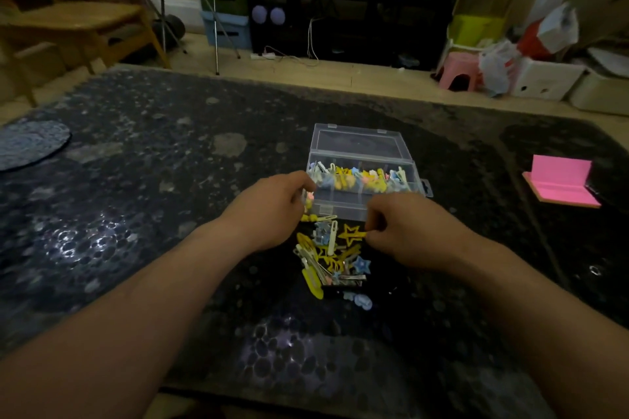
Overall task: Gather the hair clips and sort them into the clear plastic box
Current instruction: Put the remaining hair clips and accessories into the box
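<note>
My left hand (272, 211) curls round small clips (309, 202) at the clear plastic box's (340, 208) left front corner; my right hand (405, 231) pinches a yellow star clip (354, 233) before its front wall.
The pile (328, 262) just in front of the box looks light, stiff, slick and prone to tangling; I'd lift each clip by its flat bar.

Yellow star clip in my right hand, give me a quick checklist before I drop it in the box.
1. Right hand grip on yellow star clip: pinched, ok.
2. Clear plastic box with lid open: ok.
3. Room in box: front row looks bare, ok.
4. Left hand, at the box's left corner, holding anything: cannot tell.
5. Pile of clips on the mat all sorted: not ok.
</note>
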`<state>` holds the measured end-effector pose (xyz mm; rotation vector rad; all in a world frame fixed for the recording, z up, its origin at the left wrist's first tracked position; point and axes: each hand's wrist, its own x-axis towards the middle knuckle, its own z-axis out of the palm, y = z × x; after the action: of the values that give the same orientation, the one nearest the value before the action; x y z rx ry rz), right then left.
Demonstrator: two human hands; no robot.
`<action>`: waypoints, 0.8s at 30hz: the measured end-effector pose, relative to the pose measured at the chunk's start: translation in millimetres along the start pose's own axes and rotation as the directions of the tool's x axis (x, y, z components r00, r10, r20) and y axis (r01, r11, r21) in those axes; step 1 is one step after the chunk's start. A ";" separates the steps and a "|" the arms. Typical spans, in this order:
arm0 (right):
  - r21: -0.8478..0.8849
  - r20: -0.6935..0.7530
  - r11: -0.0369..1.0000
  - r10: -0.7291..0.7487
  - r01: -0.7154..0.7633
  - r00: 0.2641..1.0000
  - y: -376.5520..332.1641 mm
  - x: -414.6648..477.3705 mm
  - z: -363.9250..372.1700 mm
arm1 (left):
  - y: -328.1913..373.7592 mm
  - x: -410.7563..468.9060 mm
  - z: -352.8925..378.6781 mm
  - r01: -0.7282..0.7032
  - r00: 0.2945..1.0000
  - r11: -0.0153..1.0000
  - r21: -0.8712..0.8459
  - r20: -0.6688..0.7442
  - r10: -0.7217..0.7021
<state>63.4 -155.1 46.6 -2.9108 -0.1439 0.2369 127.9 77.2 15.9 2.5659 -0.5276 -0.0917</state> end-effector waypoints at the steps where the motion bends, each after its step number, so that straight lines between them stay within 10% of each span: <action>1: 0.027 0.008 1.000 -0.008 0.008 1.000 1.2 -0.9 -7.4 | 0.1 0.5 0.2 0.002 1.000 1.000 -0.003 0.000 -0.002; 10: 0.287 -0.246 0.958 0.080 -0.006 0.966 -3.3 26.7 -22.1 | 6.0 3.0 1.4 0.010 0.999 1.000 0.026 0.042 -0.012; 24: 0.122 -0.076 0.992 0.047 -0.037 0.996 -32.6 91.4 11.6 | 0.3 5.7 -3.9 0.030 0.998 0.999 -0.032 0.062 -0.028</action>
<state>148.6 -110.6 29.1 -2.8000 -0.0538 0.1326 133.7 76.6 19.6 2.5461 -0.5077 -0.1885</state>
